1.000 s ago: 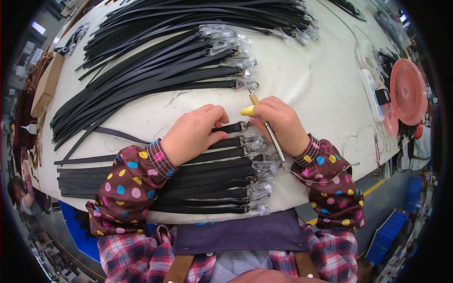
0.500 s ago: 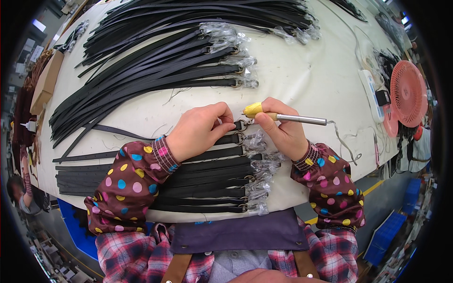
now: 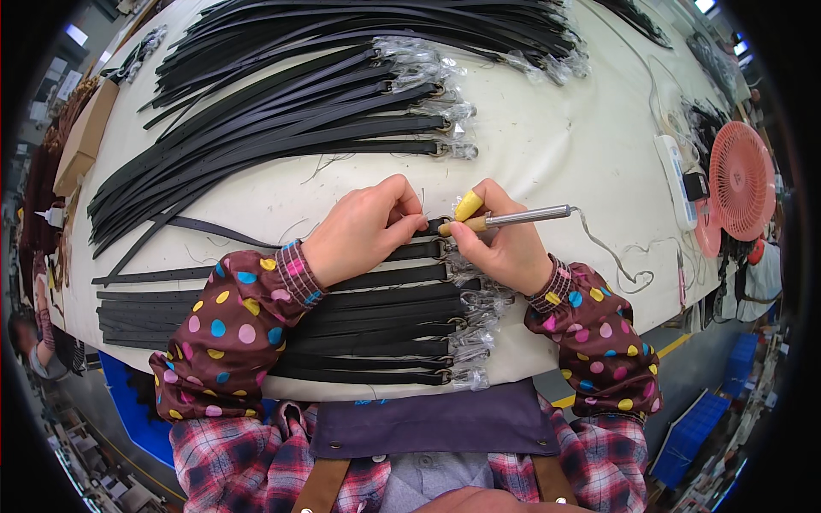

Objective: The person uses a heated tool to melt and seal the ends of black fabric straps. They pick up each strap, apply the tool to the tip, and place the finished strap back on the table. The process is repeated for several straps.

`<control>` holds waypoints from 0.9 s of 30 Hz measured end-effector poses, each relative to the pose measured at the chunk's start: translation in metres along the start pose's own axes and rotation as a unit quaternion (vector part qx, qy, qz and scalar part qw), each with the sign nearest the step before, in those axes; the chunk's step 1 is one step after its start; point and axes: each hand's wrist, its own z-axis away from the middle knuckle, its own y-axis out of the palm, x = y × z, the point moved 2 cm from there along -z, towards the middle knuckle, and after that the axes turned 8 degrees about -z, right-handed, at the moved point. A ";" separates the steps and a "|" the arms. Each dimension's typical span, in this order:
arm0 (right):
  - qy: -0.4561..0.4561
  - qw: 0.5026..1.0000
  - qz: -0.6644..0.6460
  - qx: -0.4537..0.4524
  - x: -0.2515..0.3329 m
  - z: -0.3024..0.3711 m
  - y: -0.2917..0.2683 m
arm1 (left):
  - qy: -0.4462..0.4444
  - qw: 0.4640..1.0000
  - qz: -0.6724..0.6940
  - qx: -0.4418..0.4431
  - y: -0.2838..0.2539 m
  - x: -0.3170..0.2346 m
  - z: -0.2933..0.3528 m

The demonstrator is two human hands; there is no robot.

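Note:
My left hand point(image 3: 363, 227) is closed in a pinch beside the buckle end of a black strap point(image 3: 229, 232). What sits between thumb and finger is too small to make out. My right hand point(image 3: 506, 248), with a yellow cover on one finger, grips a pen-shaped corded tool point(image 3: 532, 215) with a tan front part and a metal barrel. The tool's front end reaches the strap's ring near my left fingertips. Below both hands lies a row of black straps point(image 3: 376, 329), their metal rings wrapped in clear plastic point(image 3: 470, 342).
More black straps point(image 3: 282, 137) lie fanned across the white table point(image 3: 547, 154). At the right are a pink fan point(image 3: 741, 179), a white power strip point(image 3: 676, 181) and the tool's loose cord point(image 3: 603, 250). A cardboard box point(image 3: 85, 137) stands at the left edge.
The tool has moved left and slightly down, and its front end is now at the strap's ring. My left hand keeps its pinch almost in place.

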 end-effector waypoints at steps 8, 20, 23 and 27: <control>-0.014 1.000 0.015 0.003 -0.004 -0.001 0.001 | -0.008 1.000 0.005 0.003 0.000 0.000 -0.001; -0.017 0.999 0.047 0.007 -0.002 0.000 0.000 | -0.014 1.000 0.001 0.008 0.000 -0.001 -0.001; -0.001 0.999 0.049 0.010 0.002 -0.001 0.000 | -0.008 1.000 0.003 0.008 0.000 0.000 -0.001; -0.006 0.999 0.049 0.005 0.000 0.000 0.000 | -0.033 0.999 0.019 0.011 0.000 -0.002 -0.001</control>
